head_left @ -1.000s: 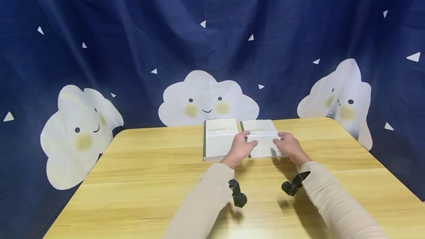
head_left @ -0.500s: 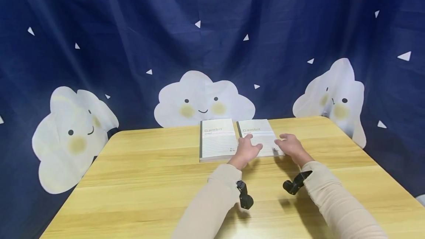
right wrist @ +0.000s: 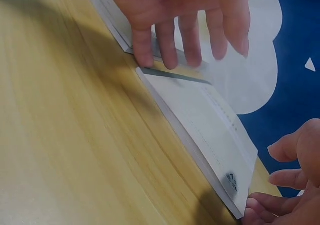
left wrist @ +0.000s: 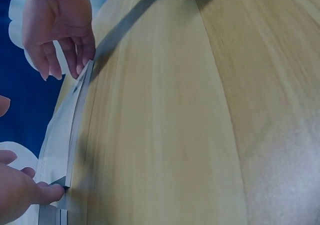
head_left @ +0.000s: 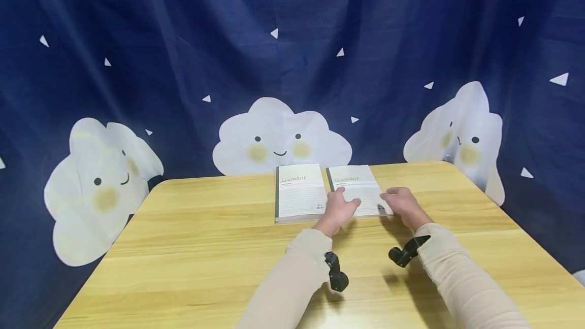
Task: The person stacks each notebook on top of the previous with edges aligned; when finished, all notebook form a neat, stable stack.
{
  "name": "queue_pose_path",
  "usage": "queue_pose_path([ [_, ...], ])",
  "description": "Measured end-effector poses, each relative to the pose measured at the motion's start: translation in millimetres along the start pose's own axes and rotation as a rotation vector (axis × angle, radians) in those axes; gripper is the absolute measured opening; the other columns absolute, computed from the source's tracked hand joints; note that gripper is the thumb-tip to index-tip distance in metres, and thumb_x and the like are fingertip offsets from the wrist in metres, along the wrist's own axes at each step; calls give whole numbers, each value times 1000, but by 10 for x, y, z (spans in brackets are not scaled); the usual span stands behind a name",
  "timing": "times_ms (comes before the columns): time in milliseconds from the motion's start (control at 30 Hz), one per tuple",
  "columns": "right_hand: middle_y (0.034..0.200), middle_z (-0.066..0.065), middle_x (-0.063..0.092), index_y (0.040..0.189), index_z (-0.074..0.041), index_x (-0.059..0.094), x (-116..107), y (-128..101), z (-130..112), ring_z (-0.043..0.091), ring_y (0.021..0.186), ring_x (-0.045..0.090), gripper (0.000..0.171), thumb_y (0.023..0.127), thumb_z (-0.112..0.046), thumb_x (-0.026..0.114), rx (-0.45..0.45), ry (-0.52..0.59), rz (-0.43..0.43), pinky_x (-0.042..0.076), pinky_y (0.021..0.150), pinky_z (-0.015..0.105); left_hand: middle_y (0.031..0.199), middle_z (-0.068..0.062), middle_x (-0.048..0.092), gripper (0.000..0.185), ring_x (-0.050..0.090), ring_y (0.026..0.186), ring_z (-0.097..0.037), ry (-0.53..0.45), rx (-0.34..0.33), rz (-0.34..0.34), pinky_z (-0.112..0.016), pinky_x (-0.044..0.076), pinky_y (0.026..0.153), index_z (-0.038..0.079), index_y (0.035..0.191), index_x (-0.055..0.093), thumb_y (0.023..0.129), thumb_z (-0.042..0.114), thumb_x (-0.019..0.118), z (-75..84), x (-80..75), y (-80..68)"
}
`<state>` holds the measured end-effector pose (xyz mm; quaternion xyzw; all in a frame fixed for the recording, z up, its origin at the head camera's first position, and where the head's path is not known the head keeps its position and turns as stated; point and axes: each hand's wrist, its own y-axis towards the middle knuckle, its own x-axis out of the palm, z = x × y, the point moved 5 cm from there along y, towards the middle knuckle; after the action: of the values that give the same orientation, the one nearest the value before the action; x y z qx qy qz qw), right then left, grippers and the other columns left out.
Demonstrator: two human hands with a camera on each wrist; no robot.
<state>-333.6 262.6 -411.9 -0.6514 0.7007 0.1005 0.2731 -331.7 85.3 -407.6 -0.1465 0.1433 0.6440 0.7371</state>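
Note:
Two white notebooks marked "Gambit", with dark spines, lie side by side at the table's far edge in the head view: a left notebook (head_left: 300, 199) and a right notebook (head_left: 365, 197). The left one shows thick, layered edges, like a stack. My left hand (head_left: 339, 208) is at the right notebook's spine side. Its fingers point down by the narrow gap between the two, as the right wrist view shows of the left hand (right wrist: 185, 15). At the opposite edge, the fingertips of my right hand (head_left: 404, 206) touch or nearly touch the notebook's side, loosely bent.
A wooden table (head_left: 192, 253) extends toward me and to both sides. Behind it hangs a dark blue curtain (head_left: 183, 39) with smiling white clouds. Black wrist cameras, the left camera (head_left: 337, 273) and the right camera (head_left: 407, 252), hang below the cuffs.
Both hands have shifted slightly right relative to the notebooks, uncovering more of the right notebook's title. The notebooks appear unmoved. The head view has turned a little.

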Motion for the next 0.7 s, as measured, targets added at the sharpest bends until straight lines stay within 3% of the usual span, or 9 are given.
queue_pose_path([
  [233,145,34,24,141,16,23,-19,18,22,43,135,26,61,96,-21,42,34,33,-30,31,109,50,145,-22,35,62,35,134,-35,-144,-17,30,-45,33,109,-3,139,39,86,18,64,4,-51,1],
  [533,142,33,29,136,18,30,-34,-1,24,42,132,30,57,95,-19,43,51,53,-17,31,109,50,143,-24,37,58,37,132,-34,-322,-61,71,-44,36,108,-6,138,39,87,12,61,-20,-110,17],
  [700,137,32,35,131,19,39,-33,16,56,38,125,37,53,94,-19,45,64,44,13,35,106,47,129,-22,51,48,53,114,-26,-399,-64,83,-38,46,98,-8,131,46,86,7,60,-39,-135,32],
])
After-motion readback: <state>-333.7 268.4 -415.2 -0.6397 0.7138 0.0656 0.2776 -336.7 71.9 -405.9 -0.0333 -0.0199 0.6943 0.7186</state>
